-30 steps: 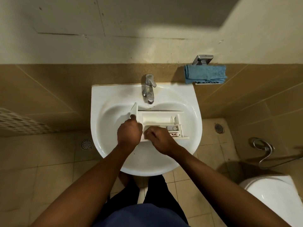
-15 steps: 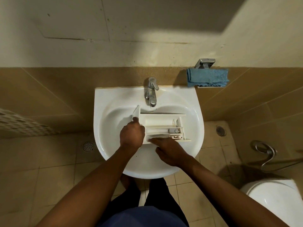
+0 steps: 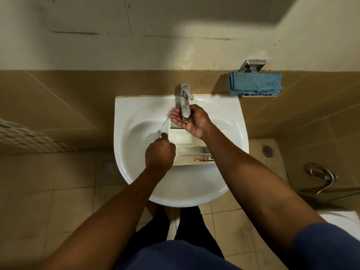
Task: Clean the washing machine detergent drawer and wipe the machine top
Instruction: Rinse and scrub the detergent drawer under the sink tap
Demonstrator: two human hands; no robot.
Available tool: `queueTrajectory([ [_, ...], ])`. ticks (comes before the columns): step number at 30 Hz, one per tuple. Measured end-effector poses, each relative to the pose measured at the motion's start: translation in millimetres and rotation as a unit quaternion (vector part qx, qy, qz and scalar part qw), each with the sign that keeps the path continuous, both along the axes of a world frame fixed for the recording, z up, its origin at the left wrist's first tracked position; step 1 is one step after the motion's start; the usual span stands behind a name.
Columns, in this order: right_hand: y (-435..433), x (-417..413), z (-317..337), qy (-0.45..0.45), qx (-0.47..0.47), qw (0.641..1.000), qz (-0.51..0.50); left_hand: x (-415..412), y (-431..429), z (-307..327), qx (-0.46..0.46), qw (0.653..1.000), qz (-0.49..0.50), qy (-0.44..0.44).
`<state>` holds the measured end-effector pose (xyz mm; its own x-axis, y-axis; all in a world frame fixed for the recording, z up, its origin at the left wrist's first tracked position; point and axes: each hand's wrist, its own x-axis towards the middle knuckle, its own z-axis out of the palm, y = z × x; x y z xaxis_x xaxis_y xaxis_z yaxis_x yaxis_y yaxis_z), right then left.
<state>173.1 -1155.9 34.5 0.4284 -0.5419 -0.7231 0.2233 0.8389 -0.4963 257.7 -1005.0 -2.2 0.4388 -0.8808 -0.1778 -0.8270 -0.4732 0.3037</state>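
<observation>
Two bare arms reach up from the frame's bottom into the white sink (image 3: 229, 172). At centre lies the white drawer (image 3: 191, 151), compartments up, brownish grime along its near edge. The left hand (image 3: 160, 153) is closed on its left end. Farther up, the right hand (image 3: 191, 120) cups, fingers loosely spread, under the tap (image 3: 184, 103), above the drawer's far side.

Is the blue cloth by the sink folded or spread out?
Folded. The blue cloth lies as a compact stack on the small shelf beside the sink, with layered edges showing at its left end. Neither hand touches it.
</observation>
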Motion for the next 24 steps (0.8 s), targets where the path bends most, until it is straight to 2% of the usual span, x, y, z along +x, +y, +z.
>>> queueTrajectory([
  [2,-1,9,0,-0.026,0.013,1.000,-0.011,0,0,0,0.003,1.000,0.004,0.002],
  [5,1,6,-2,-0.007,0.015,1.000,0.004,0,-1,0,0.004,1.000,0.002,0.006],
  [7,7,-4,-1,0.056,-0.021,0.996,0.064,0,0,-1,0.005,1.000,0.004,0.008],
  [9,20,-19,1,0.136,-0.085,0.977,0.140,1,-1,-1,0.005,1.000,0.002,0.012],
  [12,54,-49,-2,0.198,-0.153,0.945,0.209,1,-2,0,0.004,1.000,0.003,0.014],
  [13,68,-59,-9,0.228,-0.215,0.916,0.251,0,-2,0,0.003,1.000,0.003,0.012],
  [14,80,-69,-16,0.265,-0.309,0.861,0.304,0,-2,1,0.003,1.000,0.001,0.010],
  [16,102,-85,-33,0.311,-0.510,0.686,0.416,0,-1,1,-0.001,1.000,-0.006,0.003],
  [17,109,-90,-39,0.317,-0.574,0.609,0.446,1,0,2,-0.003,1.000,-0.006,0.003],
  [18,113,-99,-41,0.319,-0.612,0.565,0.452,1,0,3,-0.003,1.000,-0.010,0.003],
  [20,113,-115,-37,0.343,-0.650,0.513,0.445,1,0,5,0.006,1.000,-0.013,0.000],
  [24,100,-128,-23,0.455,-0.620,0.438,0.465,0,-1,7,0.020,1.000,-0.010,0.004],
])
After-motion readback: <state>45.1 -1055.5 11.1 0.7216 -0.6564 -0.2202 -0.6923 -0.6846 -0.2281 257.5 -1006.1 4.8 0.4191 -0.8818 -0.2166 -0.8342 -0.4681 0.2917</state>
